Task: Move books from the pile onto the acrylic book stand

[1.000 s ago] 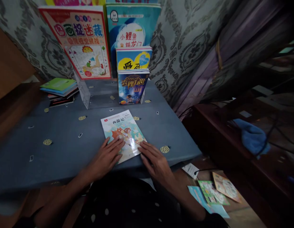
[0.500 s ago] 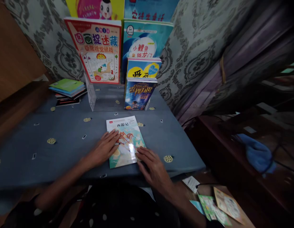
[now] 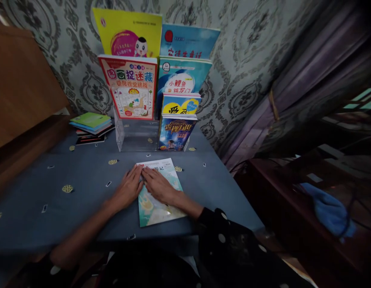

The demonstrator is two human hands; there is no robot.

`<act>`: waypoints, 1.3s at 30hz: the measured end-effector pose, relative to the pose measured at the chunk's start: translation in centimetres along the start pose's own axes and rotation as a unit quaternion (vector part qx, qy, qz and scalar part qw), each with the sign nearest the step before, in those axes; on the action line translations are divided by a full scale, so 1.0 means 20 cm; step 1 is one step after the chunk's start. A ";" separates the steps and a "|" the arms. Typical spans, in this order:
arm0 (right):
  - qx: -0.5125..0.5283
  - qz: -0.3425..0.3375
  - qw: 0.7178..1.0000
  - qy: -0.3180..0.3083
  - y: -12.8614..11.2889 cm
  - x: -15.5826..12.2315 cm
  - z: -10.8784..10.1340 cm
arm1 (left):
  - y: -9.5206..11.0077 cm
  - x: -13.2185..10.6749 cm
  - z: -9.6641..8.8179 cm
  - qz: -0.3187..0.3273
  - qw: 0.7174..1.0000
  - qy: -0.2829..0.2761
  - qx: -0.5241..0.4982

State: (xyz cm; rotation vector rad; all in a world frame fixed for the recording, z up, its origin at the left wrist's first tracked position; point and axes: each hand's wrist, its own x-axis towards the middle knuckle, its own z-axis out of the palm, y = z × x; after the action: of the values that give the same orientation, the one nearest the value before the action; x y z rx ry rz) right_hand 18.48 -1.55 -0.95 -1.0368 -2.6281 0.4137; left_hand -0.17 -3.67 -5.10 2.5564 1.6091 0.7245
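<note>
Lays a bare right hand (image 3: pixel 158 187) palm down across the upper left of a thin white-and-teal paperback (image 3: pixel 157 214), fingers straight and close together, pointing up and left over the first part of the black printed title. Sets a bare left hand (image 3: pixel 128 188) at the left edge of the paperback, fingers likewise stretched out and together, tips at its upper left corner, just beside those of the right hand — cannot tell whether touching. Cannot make out the right thumb clearly. Shows the paperback lying flat, cover up and slightly turned, on a blue-grey tablecloth with printed yellow pineapples (image 3: pixel 92 204). Wears black sleeves with white dots (image 3: pixel 233 244), with the right forearm crossing the paperback's right edge. Beyond the paperback, find a clear plastic display stand (image 3: pixel 137 142); beyond and slightly left, see a red-bordered picture book (image 3: pixel 130 88) in front of a yellow book with a magenta circle (image 3: pixel 128 34). Straight beyond the paperback, count four more in steps — a dark blue book with gold lettering (image 3: pixel 176 134), a blue-and-yellow book (image 3: pixel 182 104), a teal book (image 3: pixel 185 76) and a blue book (image 3: pixel 188 42). Far left of the paperback, note a stack of thin books, green on top (image 3: pixel 91 120); far right, a crumpled blue cloth (image 3: pixel 329 210).
</note>
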 end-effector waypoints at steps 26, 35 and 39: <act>0.006 0.160 0.984 0.073 0.37 -0.06 0.01 | 0.03 0.02 -0.04 -0.048 0.997 -0.053 -0.012; 0.025 0.122 0.987 0.102 0.40 -0.09 0.06 | 0.02 0.10 -0.02 -0.081 0.995 -0.063 -0.020; 0.037 0.124 0.986 0.101 0.41 -0.10 0.06 | 0.02 0.10 -0.02 -0.084 0.995 -0.047 -0.031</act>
State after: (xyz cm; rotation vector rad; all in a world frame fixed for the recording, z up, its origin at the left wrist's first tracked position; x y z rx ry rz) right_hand 24.48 2.52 -5.32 -1.3116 -2.2977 0.4314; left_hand 0.58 -2.28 -3.89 2.3387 1.7173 0.6190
